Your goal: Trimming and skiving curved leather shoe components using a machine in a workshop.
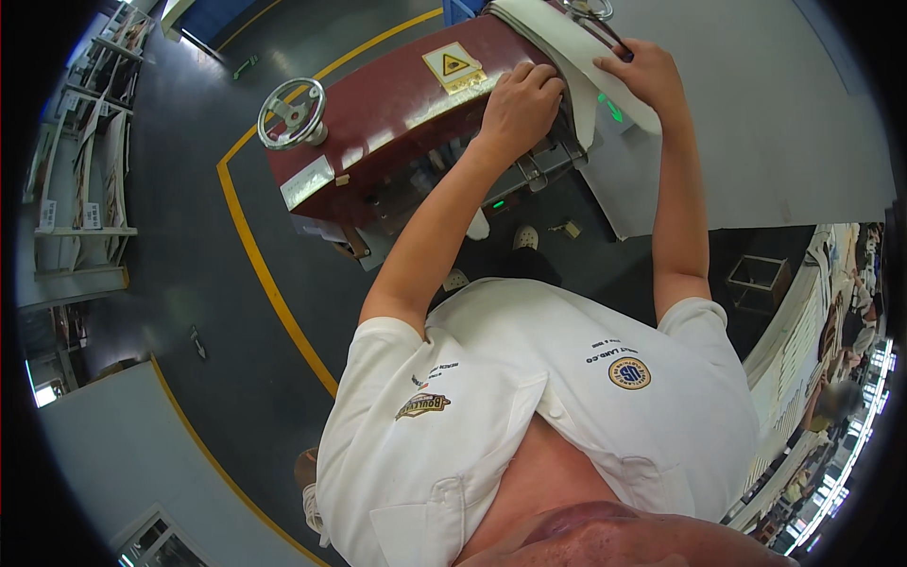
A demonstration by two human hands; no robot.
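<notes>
Your left hand (522,106) rests with its fingers curled at the near edge of the maroon machine (397,104), close beside the white cloth (543,26); whether it grips anything cannot be told. Your right hand (647,76) is bent inward over the same cloth, its thumb and fingers meeting by the end of a dark, slim thing (611,38), too small to name; whether they are closed on it cannot be told. The cloth runs along the machine's right end, and its loose end hangs toward you beside the grey worktop (746,123). A chrome handwheel (292,113) sits at the machine's left end, and a yellow warning label (454,66) lies on its top.
</notes>
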